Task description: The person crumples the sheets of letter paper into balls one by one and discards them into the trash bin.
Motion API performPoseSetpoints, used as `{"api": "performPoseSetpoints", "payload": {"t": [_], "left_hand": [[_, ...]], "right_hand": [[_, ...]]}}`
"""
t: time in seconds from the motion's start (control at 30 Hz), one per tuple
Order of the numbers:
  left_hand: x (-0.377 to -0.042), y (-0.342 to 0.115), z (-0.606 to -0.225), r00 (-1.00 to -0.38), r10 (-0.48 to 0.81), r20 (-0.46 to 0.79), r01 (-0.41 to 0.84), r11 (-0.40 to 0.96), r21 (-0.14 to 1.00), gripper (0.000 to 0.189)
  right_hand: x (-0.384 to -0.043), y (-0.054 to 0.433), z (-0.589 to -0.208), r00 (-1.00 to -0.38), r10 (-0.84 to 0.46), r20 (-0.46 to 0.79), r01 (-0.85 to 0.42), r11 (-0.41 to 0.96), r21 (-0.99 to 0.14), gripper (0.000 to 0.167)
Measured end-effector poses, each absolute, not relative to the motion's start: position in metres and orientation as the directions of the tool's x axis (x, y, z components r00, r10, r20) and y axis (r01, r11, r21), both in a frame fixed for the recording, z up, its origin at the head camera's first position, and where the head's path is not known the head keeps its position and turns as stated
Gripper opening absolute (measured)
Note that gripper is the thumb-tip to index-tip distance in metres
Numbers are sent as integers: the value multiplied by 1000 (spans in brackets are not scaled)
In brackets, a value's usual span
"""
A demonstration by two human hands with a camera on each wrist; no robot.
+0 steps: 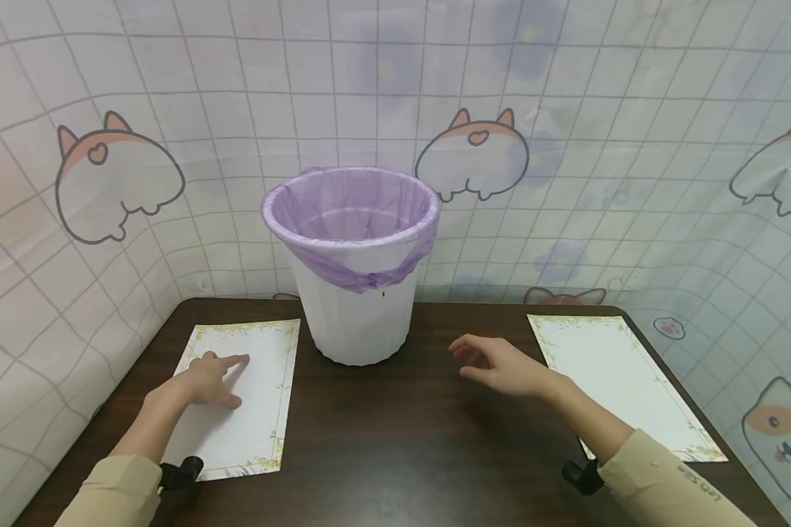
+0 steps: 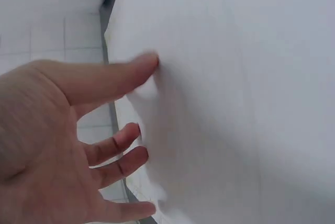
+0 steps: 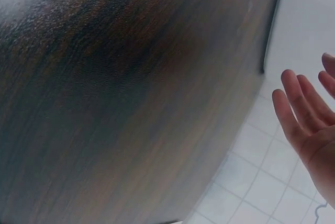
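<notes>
A sheet of paper with a leafy printed border lies on the left of the dark table. Over it is my left hand, index finger pointing forward and thumb spread. In the left wrist view, the thumb tip of this left hand comes right at the white paper, and the other fingers are loosely bent. My right hand hovers over the table between the bin and a second bordered sheet. The right wrist view shows that hand with relaxed, slightly bent fingers and nothing in them.
A white bin with a purple liner bag folded over its rim stands at the back middle of the dark wooden table. Behind and beside the table hangs a white gridded cloth printed with corgis.
</notes>
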State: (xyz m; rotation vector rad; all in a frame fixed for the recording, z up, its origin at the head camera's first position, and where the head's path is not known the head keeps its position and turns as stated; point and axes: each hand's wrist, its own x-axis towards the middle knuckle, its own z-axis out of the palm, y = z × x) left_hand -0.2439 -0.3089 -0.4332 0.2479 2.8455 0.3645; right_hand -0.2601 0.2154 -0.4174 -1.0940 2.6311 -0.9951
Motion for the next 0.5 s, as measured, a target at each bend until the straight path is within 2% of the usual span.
{"api": "performPoseSetpoints", "payload": {"t": [0.13, 0.33, 0.5], "left_hand": [[-242, -304, -438, -950, 218, -222, 139, 936, 325, 79], [-236, -299, -449, -930, 314, -190, 207, 876, 436, 78], [-230, -293, -446, -918, 363, -160, 272, 869, 414, 59]], "right_hand": [[-261, 214, -419, -723, -681, 116, -594, 527, -607, 33], [-262, 212, -421, -709, -698, 97, -598, 523, -607, 31], [-263, 211, -421, -703, -708, 71, -594, 529, -606, 30]]}}
